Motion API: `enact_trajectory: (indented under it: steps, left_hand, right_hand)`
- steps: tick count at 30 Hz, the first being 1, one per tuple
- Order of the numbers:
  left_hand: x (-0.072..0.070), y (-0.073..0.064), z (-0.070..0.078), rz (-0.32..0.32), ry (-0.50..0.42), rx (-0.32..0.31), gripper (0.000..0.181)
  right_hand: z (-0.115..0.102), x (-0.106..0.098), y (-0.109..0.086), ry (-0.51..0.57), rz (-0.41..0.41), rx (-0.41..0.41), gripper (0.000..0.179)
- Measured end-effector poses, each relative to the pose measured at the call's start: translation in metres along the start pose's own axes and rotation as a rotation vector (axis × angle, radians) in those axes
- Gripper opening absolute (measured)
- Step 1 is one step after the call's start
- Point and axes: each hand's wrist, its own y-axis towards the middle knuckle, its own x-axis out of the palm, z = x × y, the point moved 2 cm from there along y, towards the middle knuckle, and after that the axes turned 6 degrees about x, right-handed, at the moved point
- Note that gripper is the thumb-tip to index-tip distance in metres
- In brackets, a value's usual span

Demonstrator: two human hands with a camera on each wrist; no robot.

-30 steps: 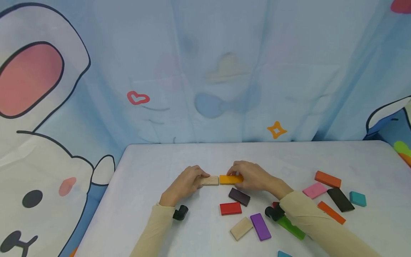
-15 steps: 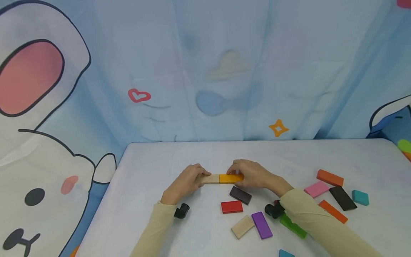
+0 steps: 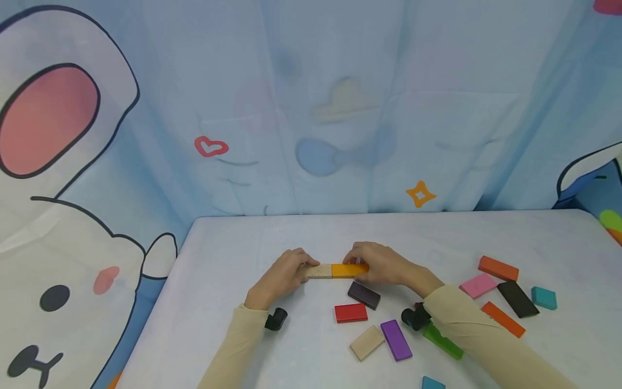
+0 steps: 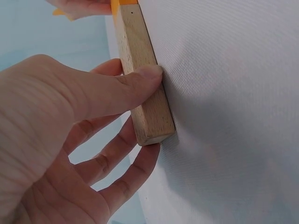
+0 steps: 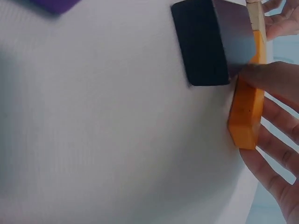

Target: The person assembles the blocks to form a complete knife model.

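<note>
A plain wooden block (image 4: 140, 46) lies flat on the white table, end to end with a yellow-orange block (image 3: 349, 271). My left hand (image 3: 283, 274) pinches the wooden block near its left end; in the left wrist view the thumb is on its near side and the fingers reach round the far side and end. My right hand (image 3: 384, 266) grips the yellow-orange block (image 5: 246, 114) between thumb and fingers. Just in front of that block lies a black-brown block (image 3: 364, 295), which looms close in the right wrist view.
Nearer me lie a red block (image 3: 351, 313), a second wooden block (image 3: 367, 343) and a purple block (image 3: 396, 340). A green block (image 3: 443, 342) is partly under the right sleeve. Orange, pink, black and teal blocks (image 3: 543, 297) are scattered at right. A printed curtain (image 3: 272, 108) hangs behind.
A small gap between the wooden block and the yellow-orange block has closed; their ends now meet. Both hands keep their hold and have barely moved. The view shifted slightly.
</note>
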Motion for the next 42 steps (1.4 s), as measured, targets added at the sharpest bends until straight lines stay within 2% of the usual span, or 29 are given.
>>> enact_trajectory:
  steps: [10,14,19,25,33,42]
  left_hand:
    - [0.002,0.000,-0.002,0.000,-0.011,0.003,0.034]
    - [0.002,-0.001,-0.004,0.004,-0.019,0.004,0.034]
    - [0.001,-0.001,-0.005,0.002,-0.017,0.003,0.033]
    - [0.001,-0.002,-0.006,0.002,-0.018,0.007,0.034]
    - [0.003,0.000,-0.004,0.004,-0.033,-0.006,0.035]
    - [0.002,0.000,0.000,0.003,-0.033,-0.010,0.035]
  right_hand:
    - [-0.003,-0.020,-0.020,0.033,0.081,-0.023,0.034]
    - [-0.007,-0.028,-0.035,0.007,0.107,-0.032,0.034]
    - [-0.011,-0.032,-0.053,-0.027,0.100,-0.020,0.035]
    - [-0.017,-0.024,-0.066,0.000,0.071,-0.026,0.035]
    - [-0.023,-0.005,-0.071,0.050,0.034,-0.059,0.035]
    - [-0.030,0.005,-0.066,0.021,0.002,-0.009,0.041]
